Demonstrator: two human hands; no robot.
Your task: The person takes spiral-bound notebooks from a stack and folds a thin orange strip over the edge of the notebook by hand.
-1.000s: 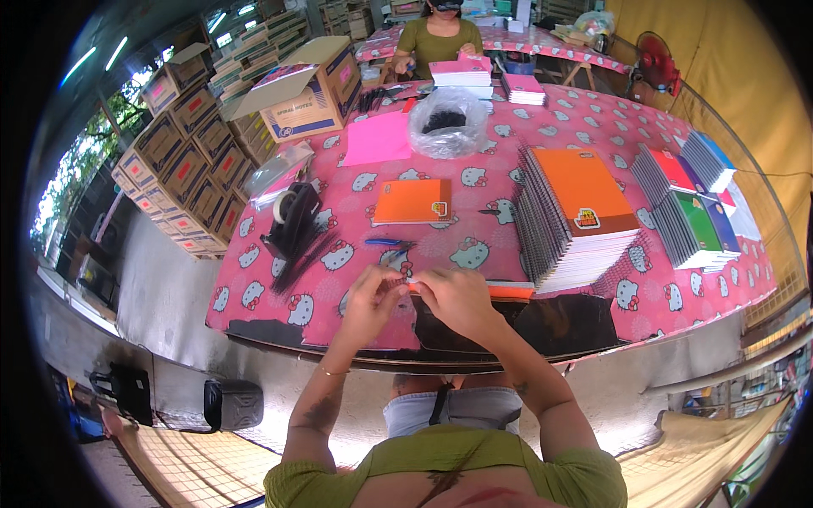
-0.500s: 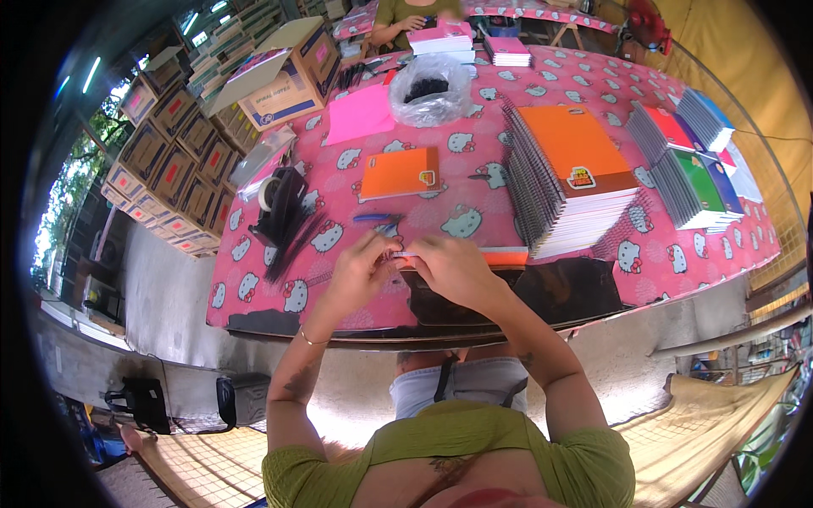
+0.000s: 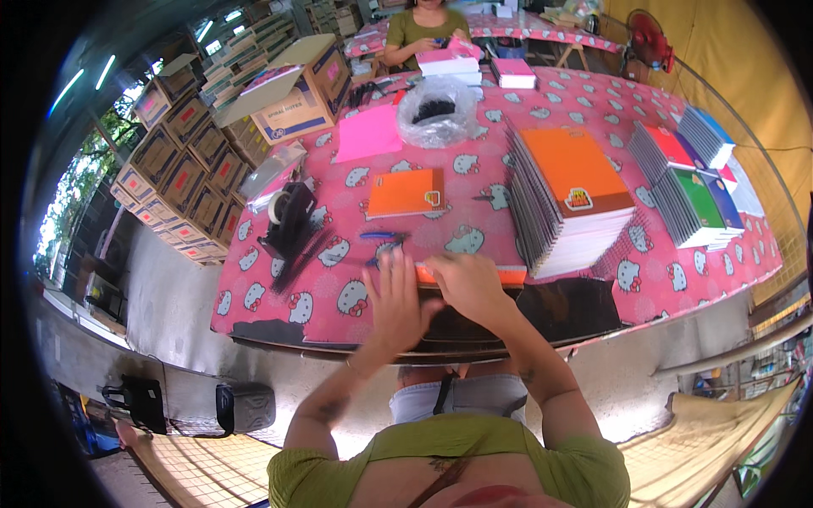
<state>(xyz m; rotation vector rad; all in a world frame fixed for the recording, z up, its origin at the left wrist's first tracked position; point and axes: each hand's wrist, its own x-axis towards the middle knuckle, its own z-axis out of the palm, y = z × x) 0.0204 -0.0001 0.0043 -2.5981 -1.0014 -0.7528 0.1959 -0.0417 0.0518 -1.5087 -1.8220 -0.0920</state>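
Observation:
An orange notebook [image 3: 511, 275] stands near the table's front edge, showing as a narrow orange strip mostly hidden by my hands. My right hand [image 3: 467, 289] is closed over its upper edge with the fingers bent. Against its left end lies my left hand [image 3: 396, 303], fingers stretched out and slightly blurred, holding nothing. Just beyond the left hand are blue-handled pliers [image 3: 383, 235], partly covered by the fingertips. Farther off, another orange notebook [image 3: 405, 192] lies flat. To the right rises a tall stack of orange spiral notebooks [image 3: 569, 169].
A black tape dispenser [image 3: 290, 216] and thin black spiral coils [image 3: 303, 258] lie at left. A plastic bag [image 3: 437, 112], pink sheet [image 3: 369, 133] and open carton [image 3: 298, 100] are farther back. Coloured notebooks [image 3: 696, 199] stand at right. A co-worker [image 3: 419, 34] sits across.
My left hand has opened from a pinch at the notebook's left end and now lies flat there. My right hand has shifted slightly right along the edge. The view has tilted a little upward.

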